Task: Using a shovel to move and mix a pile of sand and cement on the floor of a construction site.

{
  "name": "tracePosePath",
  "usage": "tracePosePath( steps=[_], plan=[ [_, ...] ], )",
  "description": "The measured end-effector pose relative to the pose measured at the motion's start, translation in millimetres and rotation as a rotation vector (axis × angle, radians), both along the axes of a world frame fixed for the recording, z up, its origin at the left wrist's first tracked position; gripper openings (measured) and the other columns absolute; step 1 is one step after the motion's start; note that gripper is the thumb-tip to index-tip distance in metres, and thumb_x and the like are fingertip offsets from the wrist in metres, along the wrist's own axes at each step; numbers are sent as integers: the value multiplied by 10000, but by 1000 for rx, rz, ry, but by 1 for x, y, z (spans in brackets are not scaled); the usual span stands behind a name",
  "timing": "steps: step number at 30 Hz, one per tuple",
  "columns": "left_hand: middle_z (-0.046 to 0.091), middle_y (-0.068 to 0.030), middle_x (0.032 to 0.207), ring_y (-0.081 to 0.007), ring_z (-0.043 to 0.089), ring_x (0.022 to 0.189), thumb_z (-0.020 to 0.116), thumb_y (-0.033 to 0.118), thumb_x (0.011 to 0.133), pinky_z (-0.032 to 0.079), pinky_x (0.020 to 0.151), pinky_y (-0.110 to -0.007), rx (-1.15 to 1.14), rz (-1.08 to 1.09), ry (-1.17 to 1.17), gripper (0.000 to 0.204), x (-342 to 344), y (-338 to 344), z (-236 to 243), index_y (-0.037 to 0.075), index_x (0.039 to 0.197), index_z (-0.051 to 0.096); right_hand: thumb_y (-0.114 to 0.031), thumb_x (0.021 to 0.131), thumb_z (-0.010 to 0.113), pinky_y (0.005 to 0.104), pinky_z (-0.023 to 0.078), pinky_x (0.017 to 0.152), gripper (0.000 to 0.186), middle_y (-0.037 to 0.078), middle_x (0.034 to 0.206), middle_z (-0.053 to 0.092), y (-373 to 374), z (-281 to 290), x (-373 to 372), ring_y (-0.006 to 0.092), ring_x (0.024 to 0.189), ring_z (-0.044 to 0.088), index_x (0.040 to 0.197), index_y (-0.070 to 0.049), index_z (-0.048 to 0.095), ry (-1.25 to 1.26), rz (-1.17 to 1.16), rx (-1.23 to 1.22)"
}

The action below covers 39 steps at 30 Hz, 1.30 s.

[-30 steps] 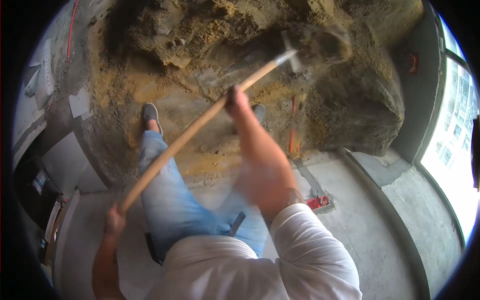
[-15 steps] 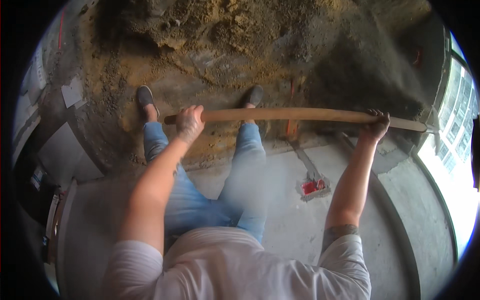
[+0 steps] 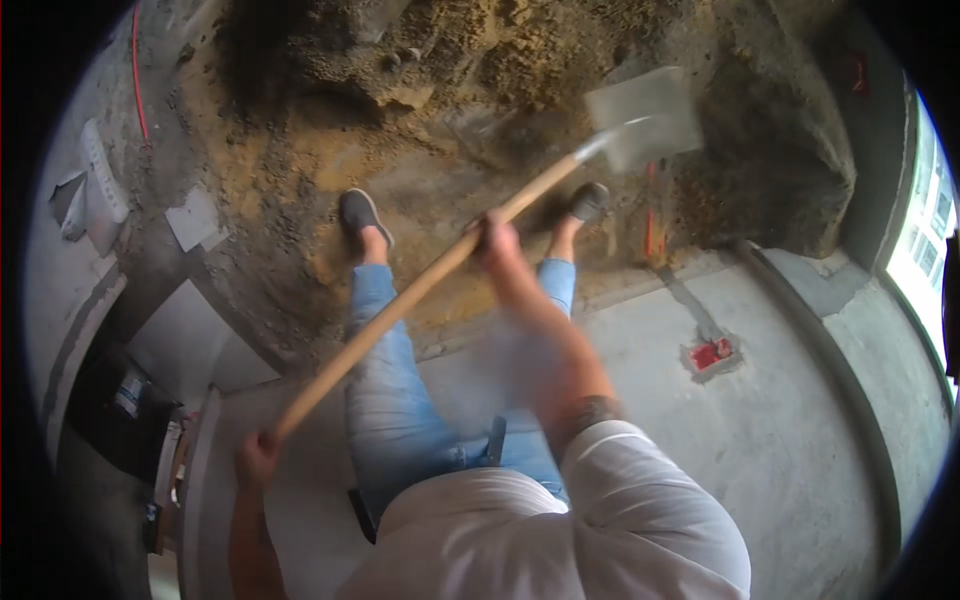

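Observation:
A long shovel with a pale wooden handle (image 3: 400,305) and a grey metal blade (image 3: 645,115) runs from lower left to upper right. My left hand (image 3: 255,460) grips the handle's near end at the lower left. My right hand (image 3: 495,240) grips the handle near its middle, blurred by motion. The blade hangs over a heap of sandy earth and rubble (image 3: 420,90). My legs in light blue jeans and dark shoes (image 3: 360,215) stand at the heap's edge.
A grey concrete floor (image 3: 800,440) spreads to the right, with a small red box (image 3: 712,353) set in it. A thin red stake (image 3: 650,215) stands by my right foot. A window (image 3: 925,240) glows at the far right. Pale tile pieces (image 3: 195,215) lie at the left.
The shovel, held level across my body half a second ago, now slants with the blade up at the right. My left hand has dropped to the lower left; my right has slid to mid-handle.

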State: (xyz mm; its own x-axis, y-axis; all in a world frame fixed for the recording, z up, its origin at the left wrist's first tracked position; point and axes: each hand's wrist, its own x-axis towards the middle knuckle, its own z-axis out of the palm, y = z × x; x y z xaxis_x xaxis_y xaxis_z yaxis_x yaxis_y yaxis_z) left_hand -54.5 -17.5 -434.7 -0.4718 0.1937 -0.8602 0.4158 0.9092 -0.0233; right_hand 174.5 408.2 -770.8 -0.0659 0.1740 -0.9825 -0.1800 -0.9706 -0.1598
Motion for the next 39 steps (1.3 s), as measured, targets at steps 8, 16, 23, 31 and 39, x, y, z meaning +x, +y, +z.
tracePosePath(
  steps=[8, 16, 23, 31, 39],
  plan=[
    [574, -143, 757, -261, 594, 739, 605, 118, 748, 475, 643, -384, -819, 145, 248, 176, -27, -125, 268, -14, 847, 545, -139, 781, 494, 445, 499, 609, 83, 95, 639, 489, -300, 77, -101, 276, 584, 529, 789, -63, 461, 197, -88, -651],
    [601, -129, 758, -270, 598, 715, 521, 194, 807, 470, 626, -374, -35, 364, 398, 233, -72, -118, 206, -22, 873, 581, -190, 831, 464, 409, 448, 583, 149, 51, 617, 405, -214, 33, -126, 235, 559, 462, 720, -110, 405, 348, -312, -611],
    [553, -219, 632, -419, 564, 646, 579, 115, 744, 433, 567, -470, -189, -342, 179, 106, -25, 84, 42, 30, 686, 555, -288, 850, 486, 410, 471, 498, 234, 85, 568, 471, -9, -52, -46, 252, 494, 494, 778, -65, 501, -15, -36, -265],
    [586, -231, 688, -412, 591, 708, 568, 120, 761, 476, 613, -440, -184, -238, -117, 105, 23, 101, 23, 30, 713, 592, -190, 778, 595, 356, 448, 481, 185, 62, 638, 518, 22, -25, 46, 212, 527, 513, 816, -32, 507, -231, -7, -115],
    [590, -203, 709, -407, 595, 723, 584, 208, 803, 463, 574, -507, -123, -300, 14, 146, 82, 173, -40, 82, 877, 586, -148, 754, 569, 403, 484, 618, 149, 96, 734, 525, 162, 18, 157, 255, 661, 531, 837, -46, 498, -158, -96, 154]
  ],
)
